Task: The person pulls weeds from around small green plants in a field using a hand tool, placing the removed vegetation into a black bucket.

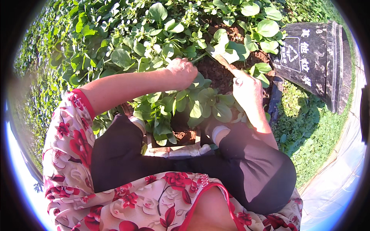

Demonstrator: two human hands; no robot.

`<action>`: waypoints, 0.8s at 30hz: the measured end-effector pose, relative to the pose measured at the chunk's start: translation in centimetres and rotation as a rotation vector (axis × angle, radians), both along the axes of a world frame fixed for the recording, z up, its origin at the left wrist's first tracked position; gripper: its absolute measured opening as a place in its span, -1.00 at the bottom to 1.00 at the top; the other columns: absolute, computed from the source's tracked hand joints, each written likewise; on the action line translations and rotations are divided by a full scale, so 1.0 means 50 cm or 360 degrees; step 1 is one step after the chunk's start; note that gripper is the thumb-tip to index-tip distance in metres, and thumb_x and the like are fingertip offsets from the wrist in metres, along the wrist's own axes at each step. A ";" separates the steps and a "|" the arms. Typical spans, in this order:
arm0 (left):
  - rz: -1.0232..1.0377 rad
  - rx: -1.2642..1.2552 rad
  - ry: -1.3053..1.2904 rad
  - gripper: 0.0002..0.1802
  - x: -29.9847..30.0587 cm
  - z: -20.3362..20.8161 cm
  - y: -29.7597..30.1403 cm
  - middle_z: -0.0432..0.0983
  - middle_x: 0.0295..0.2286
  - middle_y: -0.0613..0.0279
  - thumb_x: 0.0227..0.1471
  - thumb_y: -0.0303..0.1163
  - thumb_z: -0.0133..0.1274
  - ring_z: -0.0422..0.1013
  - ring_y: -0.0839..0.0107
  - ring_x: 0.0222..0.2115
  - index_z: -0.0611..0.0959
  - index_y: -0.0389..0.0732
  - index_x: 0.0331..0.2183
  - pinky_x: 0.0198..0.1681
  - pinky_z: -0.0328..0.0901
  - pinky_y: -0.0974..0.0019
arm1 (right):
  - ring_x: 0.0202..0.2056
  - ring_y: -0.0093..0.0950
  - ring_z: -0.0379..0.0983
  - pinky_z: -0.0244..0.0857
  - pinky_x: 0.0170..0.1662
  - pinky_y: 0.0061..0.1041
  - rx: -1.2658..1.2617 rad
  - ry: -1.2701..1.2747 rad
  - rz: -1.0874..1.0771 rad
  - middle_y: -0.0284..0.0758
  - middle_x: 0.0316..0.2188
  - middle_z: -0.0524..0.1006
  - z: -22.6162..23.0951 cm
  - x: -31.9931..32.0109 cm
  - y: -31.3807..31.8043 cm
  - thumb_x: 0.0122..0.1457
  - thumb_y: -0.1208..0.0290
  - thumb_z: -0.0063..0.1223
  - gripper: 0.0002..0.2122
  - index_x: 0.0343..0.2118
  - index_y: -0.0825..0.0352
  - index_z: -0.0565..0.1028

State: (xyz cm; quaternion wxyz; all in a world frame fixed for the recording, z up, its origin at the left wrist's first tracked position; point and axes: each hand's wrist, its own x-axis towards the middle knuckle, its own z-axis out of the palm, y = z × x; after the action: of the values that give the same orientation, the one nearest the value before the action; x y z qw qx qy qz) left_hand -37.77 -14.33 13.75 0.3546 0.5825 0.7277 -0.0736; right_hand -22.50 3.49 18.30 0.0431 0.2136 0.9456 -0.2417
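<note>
The patch of leafy greens (120, 57) is the largest thing in front of me, with too many plants and leaves to count; the foliage looks soft, light and easily bruised, so I judge it better held low by the stalks than by the leaf blades. Next comes one black bin (314, 65) at my right, beside the greens; its wall looks stiff, and its rim seems the place to lift it. Of my two hands, the left hand (181, 73) is curled closed around what looks like a green stem (199, 57), and the right hand (246, 88) wraps a wood-handled tool (224, 62). I count one such tool, above the bare brown soil (214, 75) between my hands; it seems light and rigid, best gripped by the wood, and its far end is hard to make out in the glare. Smallest is that one stem, reaching from my left hand toward the tool; it is probably moist, bendable and quick to snap, so a hold near its base suits it
</note>
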 end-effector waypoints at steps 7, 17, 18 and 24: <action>0.0311 0.0262 -0.0125 -0.75 -0.027 -0.016 0.077 0.45 -0.25 0.00 -0.19 -0.37 0.06 0.37 0.11 -0.15 0.62 -0.25 -0.37 -0.13 0.34 0.17 | -0.46 -0.14 0.49 0.37 -0.37 -0.26 -0.0165 0.0122 0.0078 -0.13 -0.53 0.52 -0.003 -0.035 -0.014 0.02 0.49 -0.04 -0.81 -0.29 0.20 0.54; 0.0124 -0.0603 0.0043 -0.47 -0.107 -0.085 0.062 0.48 -0.10 0.24 -0.03 0.05 -0.04 0.40 0.27 -0.08 0.46 0.23 0.03 -0.10 0.35 0.23 | -0.44 -0.12 0.49 0.36 -0.35 -0.19 -0.0112 -0.0521 0.0442 -0.10 -0.55 0.52 0.039 -0.082 0.014 -0.01 0.44 -0.06 -0.88 -0.44 0.26 0.53; 0.0055 -0.0623 0.0085 -0.46 -0.098 -0.072 0.060 0.47 -0.10 0.23 -0.03 -0.01 -0.03 0.39 0.27 -0.06 0.43 0.24 0.05 -0.09 0.34 0.23 | -0.44 -0.11 0.49 0.36 -0.35 -0.19 -0.0113 -0.0503 0.0441 -0.10 -0.55 0.52 0.041 -0.082 0.015 -0.01 0.44 -0.06 -0.88 -0.44 0.26 0.53; 0.0218 -0.0551 -0.0238 -0.42 -0.088 -0.029 0.048 0.45 -0.09 0.03 -0.14 -0.38 -0.03 0.40 0.16 -0.06 0.44 -0.12 0.02 -0.05 0.33 0.12 | -0.46 -0.10 0.49 0.37 -0.34 -0.20 -0.0165 -0.0496 0.0435 -0.08 -0.58 0.51 0.028 -0.079 0.015 -0.01 0.45 -0.06 -0.88 -0.45 0.28 0.53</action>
State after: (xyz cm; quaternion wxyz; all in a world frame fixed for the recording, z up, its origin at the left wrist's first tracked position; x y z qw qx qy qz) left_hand -42.16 -11.96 12.29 0.5067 0.4657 0.7138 -0.1299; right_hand -26.46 4.26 19.68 0.2321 0.1156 0.9340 -0.2459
